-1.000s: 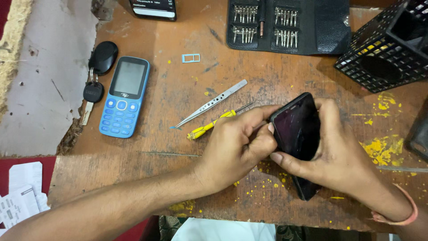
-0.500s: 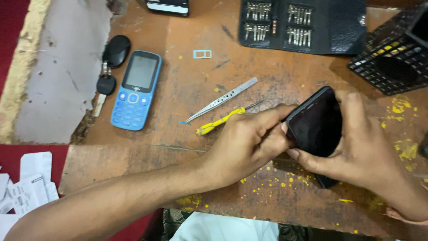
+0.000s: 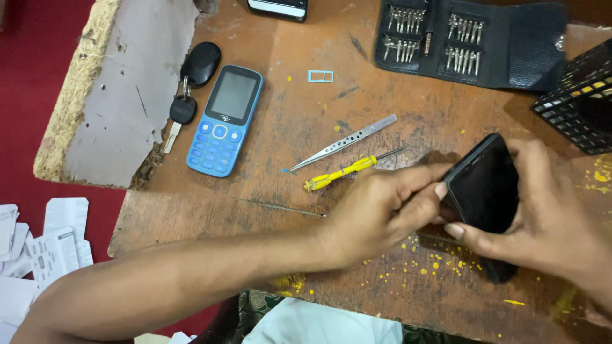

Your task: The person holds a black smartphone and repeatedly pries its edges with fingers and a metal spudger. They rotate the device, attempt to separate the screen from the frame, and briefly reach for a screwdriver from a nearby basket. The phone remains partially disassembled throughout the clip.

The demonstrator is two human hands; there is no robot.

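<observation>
Both hands meet at the right side of the wooden worktop, around a black smartphone that is held tilted just above the surface, screen up. The right hand cradles it from behind and from the right, fingers wrapped over the far edge and the thumb lying along the near edge, so it is closed in a grip on the smartphone. The left hand reaches across from the left and its fingers are curled, with the thumb and fingertips pressed against the phone's left edge; whether a small tool sits between those fingers cannot be told.

Just left of the left hand lies a yellow-handled screwdriver, its thin tip pointing toward the phone, and beside it, further back, a pair of metal tweezers lies at a slant. A thin metal pin rests near the left forearm. Yellow crumbs speckle the worktop under and in front of the hands.

Farther left, well apart from the hands, a blue keypad phone lies face up, with a car key and black fob just beside it. A small pale blue card tray lies in the middle rear. At the back, an open black case of screwdriver bits lies flat, and a black mesh basket stands at the right edge.
</observation>
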